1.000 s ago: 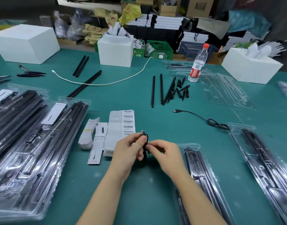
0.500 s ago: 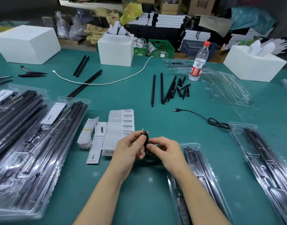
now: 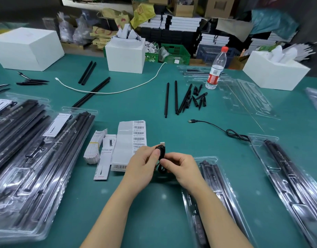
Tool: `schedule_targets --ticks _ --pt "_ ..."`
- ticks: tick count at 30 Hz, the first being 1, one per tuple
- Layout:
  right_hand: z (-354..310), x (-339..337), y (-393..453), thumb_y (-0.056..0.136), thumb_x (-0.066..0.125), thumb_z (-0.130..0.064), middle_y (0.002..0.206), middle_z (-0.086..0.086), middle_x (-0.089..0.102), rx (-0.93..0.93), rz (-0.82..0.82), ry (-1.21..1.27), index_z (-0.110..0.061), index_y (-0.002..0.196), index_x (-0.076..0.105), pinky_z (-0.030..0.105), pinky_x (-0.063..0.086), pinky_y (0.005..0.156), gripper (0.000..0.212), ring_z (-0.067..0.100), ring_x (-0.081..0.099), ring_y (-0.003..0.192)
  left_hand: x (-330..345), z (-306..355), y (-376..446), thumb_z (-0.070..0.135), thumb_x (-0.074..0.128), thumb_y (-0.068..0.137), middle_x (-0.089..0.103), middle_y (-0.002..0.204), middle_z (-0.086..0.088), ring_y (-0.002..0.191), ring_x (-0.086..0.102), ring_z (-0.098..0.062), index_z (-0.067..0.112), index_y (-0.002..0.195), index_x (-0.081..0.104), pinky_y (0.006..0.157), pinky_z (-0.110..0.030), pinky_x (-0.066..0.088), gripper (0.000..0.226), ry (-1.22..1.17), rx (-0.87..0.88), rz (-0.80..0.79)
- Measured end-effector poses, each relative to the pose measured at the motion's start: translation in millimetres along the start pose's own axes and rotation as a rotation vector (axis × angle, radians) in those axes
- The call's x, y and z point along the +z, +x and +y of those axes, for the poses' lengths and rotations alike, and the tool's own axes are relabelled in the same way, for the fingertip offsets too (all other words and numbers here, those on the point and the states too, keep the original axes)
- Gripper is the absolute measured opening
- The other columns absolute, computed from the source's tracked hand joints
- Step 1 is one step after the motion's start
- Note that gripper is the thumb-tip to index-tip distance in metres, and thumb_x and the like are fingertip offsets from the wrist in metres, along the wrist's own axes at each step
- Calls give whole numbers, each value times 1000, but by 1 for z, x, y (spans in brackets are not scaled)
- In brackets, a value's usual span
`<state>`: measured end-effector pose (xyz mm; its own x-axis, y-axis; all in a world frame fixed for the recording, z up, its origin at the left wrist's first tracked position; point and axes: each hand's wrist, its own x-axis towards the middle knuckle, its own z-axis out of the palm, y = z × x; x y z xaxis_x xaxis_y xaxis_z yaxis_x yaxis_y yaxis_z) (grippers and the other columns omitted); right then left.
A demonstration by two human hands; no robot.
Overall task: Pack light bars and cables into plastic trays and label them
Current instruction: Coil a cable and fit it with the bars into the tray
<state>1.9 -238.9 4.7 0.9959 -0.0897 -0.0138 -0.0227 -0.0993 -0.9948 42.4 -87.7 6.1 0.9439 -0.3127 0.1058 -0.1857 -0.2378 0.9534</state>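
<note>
My left hand [image 3: 142,164] and my right hand [image 3: 182,166] meet at the table's middle and both pinch a small coiled black cable [image 3: 161,152] with a pale plug end sticking up. Just right of my right hand lies a clear plastic tray [image 3: 213,199] with black light bars in it. Another filled tray [image 3: 286,179] lies further right, with a loose black USB cable [image 3: 217,127] running out of it. A sheet of barcode labels [image 3: 134,138] and white paper cards [image 3: 105,156] lie left of my hands.
Stacks of packed trays [image 3: 34,167] fill the left side. Loose black bars and spikes [image 3: 186,99], a water bottle [image 3: 216,70], empty clear trays [image 3: 243,97], a white cable [image 3: 118,90] and white boxes [image 3: 125,54] sit further back on the green table.
The hands stay together on the coiled cable, with only slight finger shifts; the plug end now stands a bit more upright. Nothing else on the table moved.
</note>
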Motion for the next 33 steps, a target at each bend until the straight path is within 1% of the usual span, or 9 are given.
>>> schedule_targets --ticks 6,10,13,16,19,23,26,30,33 --pt "0 1 -2 92 71 -14 88 3 77 -19 16 -18 -25 94 80 26 55 76 14 9 68 79 -1 -2 -3 33 67 92 57 52 8 47 52 -12 32 86 72 50 -29 45 8 -104 -65 -73" --pt "3 3 -2 88 75 -19 80 -8 69 -75 104 -169 -44 77 77 26 45 68 28 11 58 73 -3 0 -3 25 70 92 67 64 -8 56 67 -29 24 84 75 53 -38 57 10 -216 -104 -73" --pt "2 3 -2 87 76 -29 73 -14 53 -101 125 -230 -47 75 76 17 33 63 22 1 46 67 -5 1 -5 33 71 89 66 61 1 56 68 -25 27 83 77 47 -30 50 11 -203 -100 -68" --pt "0 4 -3 89 73 -34 71 -5 61 -106 126 -328 -42 81 78 25 35 69 12 10 47 79 -9 -2 -4 44 70 86 67 57 -6 46 58 -15 28 82 78 46 -24 42 18 -168 -120 -57" --pt "-8 7 -2 90 70 -41 71 -24 66 -76 138 -454 -48 84 75 17 37 69 11 6 46 85 -9 -5 -3 44 70 89 61 50 -5 43 49 -9 27 78 77 44 -16 33 21 -124 -141 -14" --pt "-20 0 -5 90 68 -39 68 -18 70 -43 91 -543 -39 84 78 29 41 58 12 8 51 57 -5 -3 -4 44 70 89 58 47 -4 43 47 -8 26 74 75 43 -13 32 24 -123 -144 -4" --pt "-22 -10 -11 90 70 -34 79 -12 71 -59 76 -578 -41 89 77 32 48 72 10 13 61 77 -2 -1 -4 42 69 90 58 46 -6 39 43 -9 24 68 71 42 -14 31 28 -123 -153 18" --pt "-14 -31 -22 92 68 -38 94 -17 58 -58 90 -883 -34 109 76 23 33 77 19 3 44 87 -8 0 -1 32 68 93 57 46 -8 37 40 -16 16 66 66 40 -22 33 31 -201 -195 105" --pt "-3 -37 -30 91 71 -31 94 -16 59 -22 71 -801 -29 107 77 20 39 78 17 2 52 86 -9 2 -2 23 67 94 62 51 -3 33 43 -17 8 73 63 38 -21 36 26 -233 -178 98"
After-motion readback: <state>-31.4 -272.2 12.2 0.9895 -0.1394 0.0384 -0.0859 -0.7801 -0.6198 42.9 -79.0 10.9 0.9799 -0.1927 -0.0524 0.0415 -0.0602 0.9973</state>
